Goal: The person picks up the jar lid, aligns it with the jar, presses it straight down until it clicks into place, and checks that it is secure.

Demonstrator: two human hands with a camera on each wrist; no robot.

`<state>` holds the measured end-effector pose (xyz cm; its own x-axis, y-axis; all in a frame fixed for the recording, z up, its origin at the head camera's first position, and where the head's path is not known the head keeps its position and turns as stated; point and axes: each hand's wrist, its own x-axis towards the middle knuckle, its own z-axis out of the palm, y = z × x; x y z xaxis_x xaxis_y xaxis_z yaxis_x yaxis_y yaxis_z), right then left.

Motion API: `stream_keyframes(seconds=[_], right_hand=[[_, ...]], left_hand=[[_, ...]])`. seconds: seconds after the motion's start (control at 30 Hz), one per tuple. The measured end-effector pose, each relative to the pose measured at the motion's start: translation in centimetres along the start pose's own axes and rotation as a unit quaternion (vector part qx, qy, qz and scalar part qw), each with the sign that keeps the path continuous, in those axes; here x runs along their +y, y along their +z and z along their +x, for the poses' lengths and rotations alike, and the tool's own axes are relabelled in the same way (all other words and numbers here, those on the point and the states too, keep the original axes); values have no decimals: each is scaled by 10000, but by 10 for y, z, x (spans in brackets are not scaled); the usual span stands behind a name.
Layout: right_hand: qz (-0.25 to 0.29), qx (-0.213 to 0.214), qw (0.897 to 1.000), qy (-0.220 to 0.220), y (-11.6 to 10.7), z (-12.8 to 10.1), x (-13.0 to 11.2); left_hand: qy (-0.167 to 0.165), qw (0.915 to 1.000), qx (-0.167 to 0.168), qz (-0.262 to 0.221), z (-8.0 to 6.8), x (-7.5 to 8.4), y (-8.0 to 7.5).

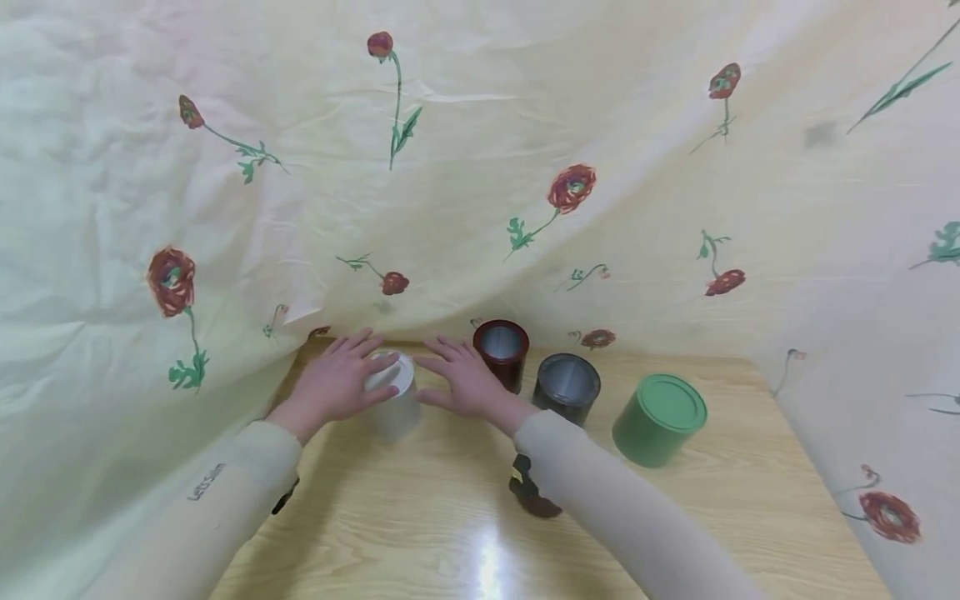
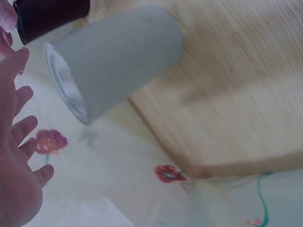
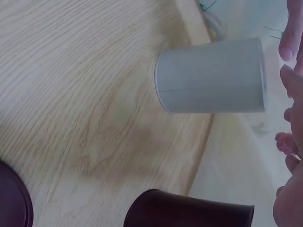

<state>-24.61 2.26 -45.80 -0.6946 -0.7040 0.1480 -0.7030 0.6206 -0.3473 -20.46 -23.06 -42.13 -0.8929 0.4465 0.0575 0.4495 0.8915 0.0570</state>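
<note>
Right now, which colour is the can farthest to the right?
The can is green, clearest in head view.

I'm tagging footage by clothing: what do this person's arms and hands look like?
The left sleeve and right sleeve are long and off-white; the left bears dark lettering, seemingly "Let's Slim". Something black shows beside the left sleeve, something black and yellow beside the right. The left hand and right hand wear no gloves.
</note>
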Motion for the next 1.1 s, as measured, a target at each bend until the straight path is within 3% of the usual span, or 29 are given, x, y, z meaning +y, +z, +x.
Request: stream_keyframes(seconds=[0.37, 0.67, 1.1], right_hand=[[367, 244, 9988, -192, -18, -39, 2], [664, 355, 9972, 43, -23, -70, 8], [439, 698, 9966, 71, -35, -113, 16]], left_hand=[[333, 9993, 163, -16, 6, 25, -3], [525, 9982, 249, -130, 5, 35, 2], [757, 9963, 58, -401, 11, 61, 7]])
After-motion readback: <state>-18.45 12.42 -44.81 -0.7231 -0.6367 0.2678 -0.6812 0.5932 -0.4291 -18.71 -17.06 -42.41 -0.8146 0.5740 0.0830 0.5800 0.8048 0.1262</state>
